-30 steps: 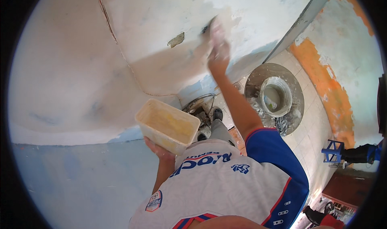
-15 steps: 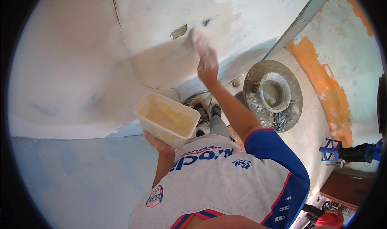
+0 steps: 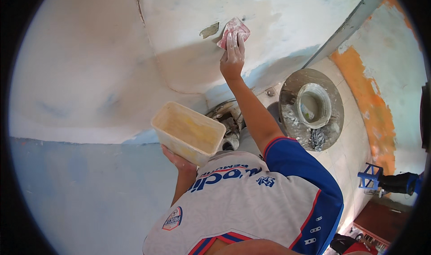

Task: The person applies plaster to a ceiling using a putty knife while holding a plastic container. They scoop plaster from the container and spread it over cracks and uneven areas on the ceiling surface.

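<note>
My right hand (image 3: 233, 53) is raised to the wall (image 3: 188, 13), fingers pressed on a flat pink spreader (image 3: 239, 27) smeared with white. The spreader lies against the pale, patchy wall surface, just right of a chipped hole (image 3: 209, 30). White residue coats my fingers. Lower down, my left hand (image 3: 180, 161) supports a rectangular cream plastic tub (image 3: 173, 143) from its side and underside, near my chest. Yellowish and whitish smears line the tub's inside; some of my left fingers are hidden behind it.
To the right, a round stained table (image 3: 289, 87) bears a white bucket (image 3: 327, 103) and a crumpled dark plastic bag (image 3: 317, 139). Cluttered objects (image 3: 231, 120) lie at the wall's foot. A blue stool (image 3: 370, 176) stands farther right, before an orange-and-white wall (image 3: 375, 103).
My right hand has shifted slightly right and its blur is gone, so the pink spreader now shows plainly. The left hand keeps hold of the tub; the view has shifted slightly.
</note>
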### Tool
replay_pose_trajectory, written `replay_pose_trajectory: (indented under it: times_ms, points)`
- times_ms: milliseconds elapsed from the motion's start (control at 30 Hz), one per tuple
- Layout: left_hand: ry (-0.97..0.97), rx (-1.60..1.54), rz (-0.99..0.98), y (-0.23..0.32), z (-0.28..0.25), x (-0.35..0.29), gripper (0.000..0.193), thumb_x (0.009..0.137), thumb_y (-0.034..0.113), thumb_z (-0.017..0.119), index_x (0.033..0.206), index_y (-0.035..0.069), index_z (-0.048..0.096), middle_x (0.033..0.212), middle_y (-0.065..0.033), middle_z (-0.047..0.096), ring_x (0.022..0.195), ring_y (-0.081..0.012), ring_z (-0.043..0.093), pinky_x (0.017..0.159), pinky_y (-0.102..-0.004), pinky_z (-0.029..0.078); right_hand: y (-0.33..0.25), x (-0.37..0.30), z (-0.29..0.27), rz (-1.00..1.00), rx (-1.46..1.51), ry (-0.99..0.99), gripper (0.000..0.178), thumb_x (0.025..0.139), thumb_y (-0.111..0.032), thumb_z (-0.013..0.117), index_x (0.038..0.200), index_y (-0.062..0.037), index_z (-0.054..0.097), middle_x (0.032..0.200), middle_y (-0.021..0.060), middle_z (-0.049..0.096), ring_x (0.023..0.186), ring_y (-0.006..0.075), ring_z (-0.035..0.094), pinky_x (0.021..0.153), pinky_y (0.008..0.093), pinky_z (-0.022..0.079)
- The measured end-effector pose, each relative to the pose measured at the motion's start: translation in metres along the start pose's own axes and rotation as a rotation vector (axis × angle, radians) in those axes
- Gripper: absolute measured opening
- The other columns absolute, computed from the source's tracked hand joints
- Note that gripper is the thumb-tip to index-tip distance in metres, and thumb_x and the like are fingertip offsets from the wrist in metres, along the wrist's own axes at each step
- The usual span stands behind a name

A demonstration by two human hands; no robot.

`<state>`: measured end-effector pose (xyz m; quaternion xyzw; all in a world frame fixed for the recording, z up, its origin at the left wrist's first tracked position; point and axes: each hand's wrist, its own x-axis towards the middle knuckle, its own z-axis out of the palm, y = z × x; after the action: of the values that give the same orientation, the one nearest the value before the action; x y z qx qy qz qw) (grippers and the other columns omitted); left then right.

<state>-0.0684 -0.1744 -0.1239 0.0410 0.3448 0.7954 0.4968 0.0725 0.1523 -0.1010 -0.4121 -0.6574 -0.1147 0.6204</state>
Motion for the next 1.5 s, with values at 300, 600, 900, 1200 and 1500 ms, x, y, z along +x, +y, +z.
replay_pose_trajectory:
  times_ms: [300,600,900,1200,1500]
  points:
    - [0.040,0.031,0.033,-0.003,-0.013,-0.014,0.070,0.107,0.063,0.026,0.158,0.015,0.033,0.156,-0.0105,0.043,0.141,-0.0321,0.046,0.117,-0.0463,0.040,-0.022,-0.015,-0.059,0.044,0.097,-0.085,0.051,0.091,0.011,0.053,0.141,0.0027,0.060,0.143,0.0222,0.061,0.133,0.0416,0.058,0.109,0.0473,0.049]
    - [0.104,0.036,0.000,-0.004,-0.004,-0.024,0.074,0.105,0.065,0.027,0.159,0.014,0.032,0.158,-0.0111,0.041,0.142,-0.0327,0.045,0.117,-0.0466,0.040,-0.012,-0.027,-0.026,-0.035,0.150,-0.053,0.055,0.088,0.012,0.051,0.142,0.0047,0.056,0.140,0.0275,0.061,0.134,0.0445,0.055,0.107,0.0474,0.050]
    - [0.136,0.055,-0.025,0.000,-0.017,-0.020,0.074,0.106,0.065,0.025,0.159,0.014,0.033,0.157,-0.0109,0.043,0.143,-0.0323,0.044,0.119,-0.0462,0.038,0.022,-0.026,-0.016,0.056,0.064,-0.056,0.056,0.082,0.016,0.048,0.137,0.0087,0.059,0.138,0.0280,0.062,0.133,0.0461,0.056,0.110,0.0521,0.048]
    - [0.130,0.133,-0.021,0.005,-0.002,-0.024,0.075,0.106,0.065,0.022,0.159,0.014,0.032,0.159,-0.0105,0.042,0.143,-0.0318,0.044,0.119,-0.0449,0.038,0.022,0.012,-0.029,0.178,0.028,-0.021,0.056,0.087,0.011,0.049,0.142,0.0075,0.055,0.132,0.0274,0.064,0.120,0.0462,0.063,0.102,0.0487,0.054]
    - [0.115,0.096,-0.009,0.007,0.002,-0.016,0.075,0.105,0.066,0.022,0.159,0.015,0.032,0.158,-0.0102,0.042,0.143,-0.0319,0.044,0.119,-0.0448,0.038,0.007,0.000,-0.054,0.127,0.032,0.120,0.055,0.088,0.012,0.048,0.142,0.0055,0.056,0.137,0.0280,0.061,0.114,0.0478,0.064,0.095,0.0484,0.055]
